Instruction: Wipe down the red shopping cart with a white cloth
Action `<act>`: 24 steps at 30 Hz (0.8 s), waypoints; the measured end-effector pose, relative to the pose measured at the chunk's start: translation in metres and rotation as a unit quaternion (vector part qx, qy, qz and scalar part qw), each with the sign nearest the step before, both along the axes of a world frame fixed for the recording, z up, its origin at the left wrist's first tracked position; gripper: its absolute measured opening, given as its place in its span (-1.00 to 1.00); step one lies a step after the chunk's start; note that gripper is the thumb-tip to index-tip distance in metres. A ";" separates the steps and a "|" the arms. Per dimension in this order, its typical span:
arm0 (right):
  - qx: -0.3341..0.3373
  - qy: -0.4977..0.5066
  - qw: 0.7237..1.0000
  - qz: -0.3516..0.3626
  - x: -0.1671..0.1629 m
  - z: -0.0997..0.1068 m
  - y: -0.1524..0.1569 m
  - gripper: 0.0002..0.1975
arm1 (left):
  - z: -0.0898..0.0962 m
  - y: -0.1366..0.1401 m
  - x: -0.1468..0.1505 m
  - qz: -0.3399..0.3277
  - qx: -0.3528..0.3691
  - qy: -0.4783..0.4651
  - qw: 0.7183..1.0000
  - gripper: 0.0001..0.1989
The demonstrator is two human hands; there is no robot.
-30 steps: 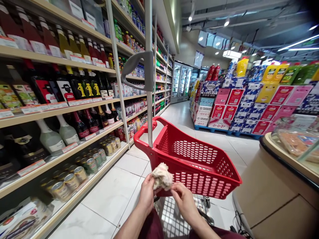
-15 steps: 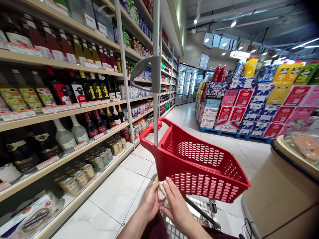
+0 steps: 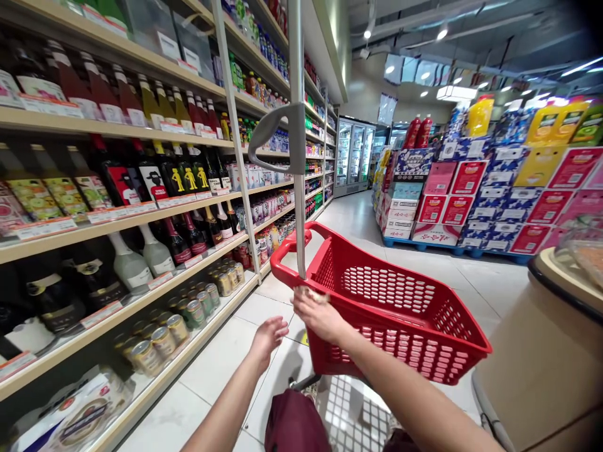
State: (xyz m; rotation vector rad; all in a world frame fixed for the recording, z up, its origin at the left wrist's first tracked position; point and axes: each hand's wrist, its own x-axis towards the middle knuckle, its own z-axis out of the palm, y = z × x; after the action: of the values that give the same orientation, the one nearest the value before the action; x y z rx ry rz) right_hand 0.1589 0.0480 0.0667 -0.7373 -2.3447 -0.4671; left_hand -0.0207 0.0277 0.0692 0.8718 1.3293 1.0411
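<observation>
A red plastic shopping cart (image 3: 377,295) with perforated sides stands in front of me. My right hand (image 3: 318,317) is wrapped round a crumpled off-white cloth (image 3: 315,295) at the cart's near side, just under its handle corner. Whether the cloth presses on the plastic cannot be made out. Lower and to the left, my left hand (image 3: 271,336) hangs in the air with its fingers apart and nothing in it. A metal pole (image 3: 296,63) with a grey loop grip (image 3: 277,139) rises beside the cart's handle (image 3: 287,260).
Shelves (image 3: 188,201) of bottles and cans line the left. Stacked drink cartons (image 3: 447,201) stand on blue pallets at the right. A beige counter (image 3: 546,351) sits close on the right, and glass-door fridges (image 3: 353,154) stand at the back.
My hands have parted. The right has carried the cloth up to the cart's side below the handle, while the left has let go and moved left. The view has shifted slightly.
</observation>
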 end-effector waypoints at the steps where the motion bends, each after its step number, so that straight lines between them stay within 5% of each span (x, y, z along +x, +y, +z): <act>1: -0.013 -0.005 1.000 0.001 0.004 -0.016 -0.005 -0.71 | -0.009 -0.005 -0.001 -0.008 -0.006 0.009 1.000 -0.70; 4: -0.012 -0.001 1.000 0.003 0.012 -0.033 -0.020 -0.74 | -0.026 -0.013 -0.001 -0.017 -0.010 0.036 0.999 -0.70; 9: 0.027 0.059 0.994 -0.092 0.015 -0.008 -0.016 -0.65 | -0.027 -0.006 0.017 -0.037 0.038 0.062 0.997 -0.72; 15: 0.000 -0.005 0.999 -0.052 0.037 -0.057 -0.031 -0.72 | -0.037 -0.008 0.040 -0.084 0.093 0.080 0.989 -0.86; 20: 0.049 0.142 0.975 -0.162 0.066 -0.022 -0.031 -0.59 | -0.044 -0.006 0.055 -0.099 0.108 0.093 0.985 -0.90; 24: 0.013 0.087 0.986 -0.139 0.090 -0.044 -0.039 -0.55 | -0.049 -0.015 0.081 -0.138 0.109 0.092 0.980 -0.89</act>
State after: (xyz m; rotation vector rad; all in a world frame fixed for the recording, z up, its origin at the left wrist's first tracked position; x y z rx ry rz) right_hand 0.2485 0.0087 0.0230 -1.0571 -2.0795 -0.5294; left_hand 0.0599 0.0130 0.0205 1.3050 1.2163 0.9149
